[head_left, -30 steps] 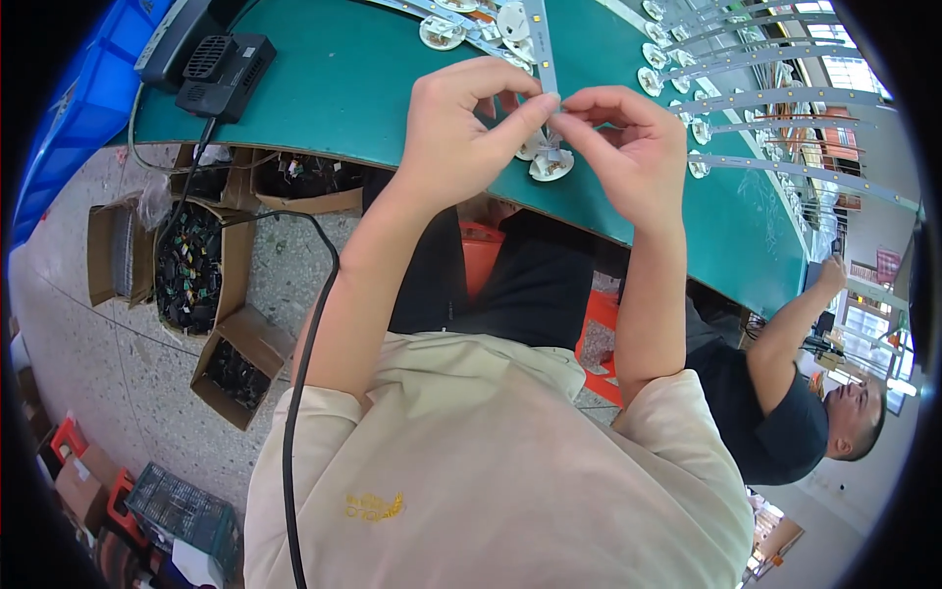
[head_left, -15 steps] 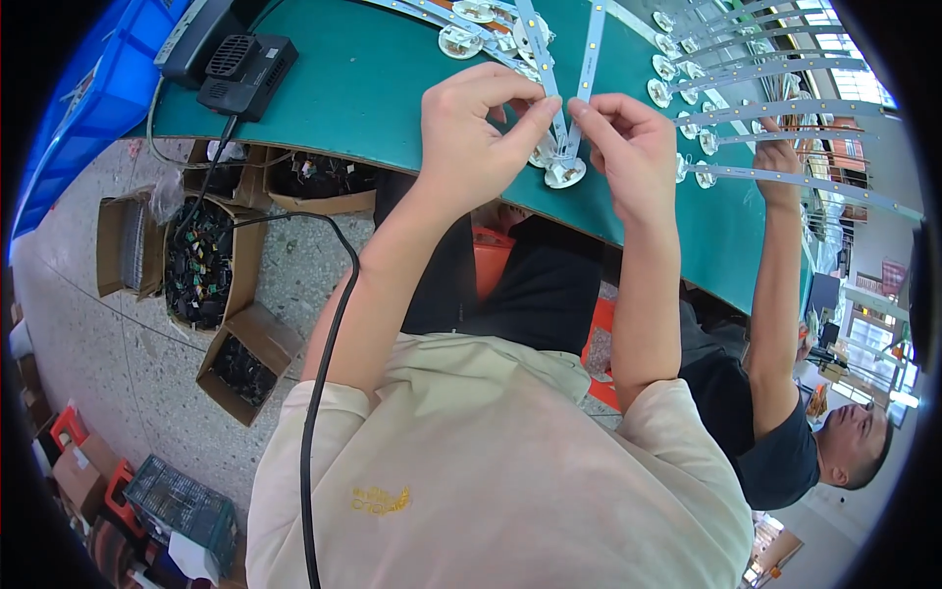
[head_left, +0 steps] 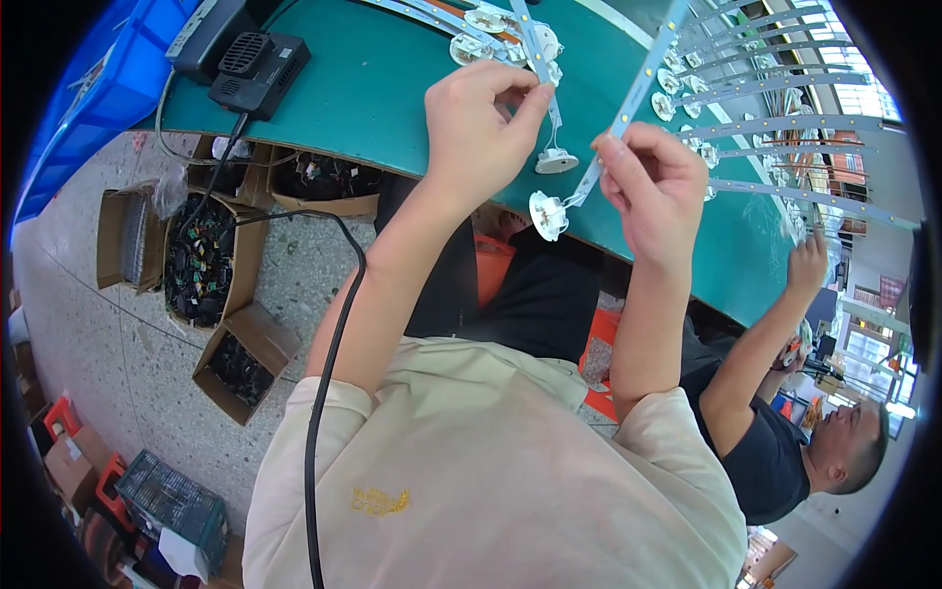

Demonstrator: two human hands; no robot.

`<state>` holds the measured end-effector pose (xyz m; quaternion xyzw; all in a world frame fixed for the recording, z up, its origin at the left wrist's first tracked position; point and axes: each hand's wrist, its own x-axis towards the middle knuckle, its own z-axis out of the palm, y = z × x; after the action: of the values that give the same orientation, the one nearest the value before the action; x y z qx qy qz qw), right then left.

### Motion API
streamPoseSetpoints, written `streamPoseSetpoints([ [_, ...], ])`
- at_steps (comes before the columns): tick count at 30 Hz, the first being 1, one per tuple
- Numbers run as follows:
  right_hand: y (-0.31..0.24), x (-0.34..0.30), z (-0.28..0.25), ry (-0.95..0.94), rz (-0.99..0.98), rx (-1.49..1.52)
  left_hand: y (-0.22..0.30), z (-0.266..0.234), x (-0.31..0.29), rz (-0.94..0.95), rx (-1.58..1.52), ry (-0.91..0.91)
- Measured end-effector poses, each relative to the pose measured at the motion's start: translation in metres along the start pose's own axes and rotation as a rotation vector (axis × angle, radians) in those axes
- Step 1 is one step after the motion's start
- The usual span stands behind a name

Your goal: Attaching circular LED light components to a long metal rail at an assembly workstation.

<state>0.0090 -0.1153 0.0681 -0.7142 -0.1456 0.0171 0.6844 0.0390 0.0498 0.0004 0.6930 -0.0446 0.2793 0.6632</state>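
My left hand [head_left: 479, 130] is closed, thumb and fingertips pinching a narrow LED strip [head_left: 533, 44] above the near edge of the green table. From that strip's lower end hangs a round white end piece [head_left: 556, 162] on thin wires. My right hand [head_left: 655, 196] pinches a second LED strip [head_left: 646, 79], which slants up to the right. A round white end piece [head_left: 548, 216] is wired to its lower end, just past the table's edge. The two strips stand apart, and the right one is lifted.
More strips with white end pieces [head_left: 479, 47] lie at the back. A row of LED strips [head_left: 785, 126] fans out at right, near a co-worker's hand [head_left: 809, 265]. A black vented device [head_left: 260, 71] sits left, beside a blue bin [head_left: 93, 103]. Cardboard boxes [head_left: 257, 344] of parts stand below.
My right hand has moved right and nearer, drawing its strip and end piece away from the left strip. My left hand has barely moved. The co-worker's hand has come nearer.
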Motion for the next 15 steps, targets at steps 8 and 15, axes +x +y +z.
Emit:
streamPoseSetpoints([
  [8, 0.003, -0.008, -0.009, 0.071, -0.136, -0.221, 0.007, -0.014, 0.008, 0.079, 0.408, 0.035],
  [15, 0.009, -0.02, -0.02, 0.169, -0.027, -0.243, 0.02, -0.011, -0.038, 0.426, 0.262, -0.317],
])
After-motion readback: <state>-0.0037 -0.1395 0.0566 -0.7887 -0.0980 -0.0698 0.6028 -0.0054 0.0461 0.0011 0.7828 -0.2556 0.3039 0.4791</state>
